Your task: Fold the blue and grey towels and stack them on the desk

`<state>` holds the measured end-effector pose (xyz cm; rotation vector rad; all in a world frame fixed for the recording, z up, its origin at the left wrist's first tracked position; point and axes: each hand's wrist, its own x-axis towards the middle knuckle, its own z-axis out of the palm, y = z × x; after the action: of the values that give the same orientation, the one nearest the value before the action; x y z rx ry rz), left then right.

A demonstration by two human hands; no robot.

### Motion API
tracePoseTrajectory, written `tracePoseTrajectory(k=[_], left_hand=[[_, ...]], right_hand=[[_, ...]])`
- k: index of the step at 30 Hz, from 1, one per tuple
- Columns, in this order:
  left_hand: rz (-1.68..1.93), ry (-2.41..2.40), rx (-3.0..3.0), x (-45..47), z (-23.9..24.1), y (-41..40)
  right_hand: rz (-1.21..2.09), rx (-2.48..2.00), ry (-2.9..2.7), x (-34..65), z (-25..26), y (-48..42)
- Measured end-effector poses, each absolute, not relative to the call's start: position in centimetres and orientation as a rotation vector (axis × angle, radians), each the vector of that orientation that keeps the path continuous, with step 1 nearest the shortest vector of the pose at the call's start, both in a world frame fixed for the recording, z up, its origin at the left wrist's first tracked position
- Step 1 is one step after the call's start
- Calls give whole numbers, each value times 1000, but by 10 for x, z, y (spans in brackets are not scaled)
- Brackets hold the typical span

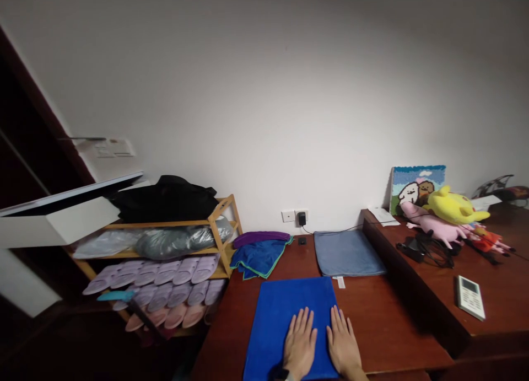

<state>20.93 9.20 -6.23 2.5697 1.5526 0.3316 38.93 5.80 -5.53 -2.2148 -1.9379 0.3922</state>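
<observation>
A bright blue towel (276,309) lies spread flat on the dark wooden table (380,326) right in front of me. My left hand (300,345) and my right hand (342,342) both rest palm down on its near half, side by side, fingers stretched out and holding nothing. A dark watch strap shows at my left wrist. Beyond the blue towel lies a flat grey-blue towel (347,252), and to its left a crumpled blue and green cloth (258,257) with a purple cloth (260,237) on top.
A wooden shoe rack (221,226) with several lilac and pink slippers stands at the left, with a black bag on top. A higher desk at the right carries plush toys (450,210), a picture, cables and a white remote (470,297). A charger sits in the wall socket (301,216).
</observation>
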Motion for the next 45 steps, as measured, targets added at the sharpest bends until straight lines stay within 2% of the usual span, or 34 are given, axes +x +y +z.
tracePoseTrajectory(k=[7,14,20,28,32,35,41,45], left_hand=[[196,2055,2377,67,-70,91],[148,2054,2299,57,-53,82],[574,1981,2504,92,-65,46],[507,1356,2676,249,-51,31],[457,1302,2681,267,-62,38],[449,1466,2690,225,-80,41],[402,2063,2538,82,-106,36],[406,2141,2507,44,-106,29]], right_hand=[[364,-2268,-1959,388,-50,56],[350,-2305,-1964,387,-44,53],[179,-2160,-1955,385,-72,17],[191,-2096,-1968,384,-97,9],[179,-2085,-1988,387,-109,14],[163,-2070,-1955,388,-117,17],[152,-2071,-1924,388,-119,14],[160,-2027,-1932,391,-116,12]])
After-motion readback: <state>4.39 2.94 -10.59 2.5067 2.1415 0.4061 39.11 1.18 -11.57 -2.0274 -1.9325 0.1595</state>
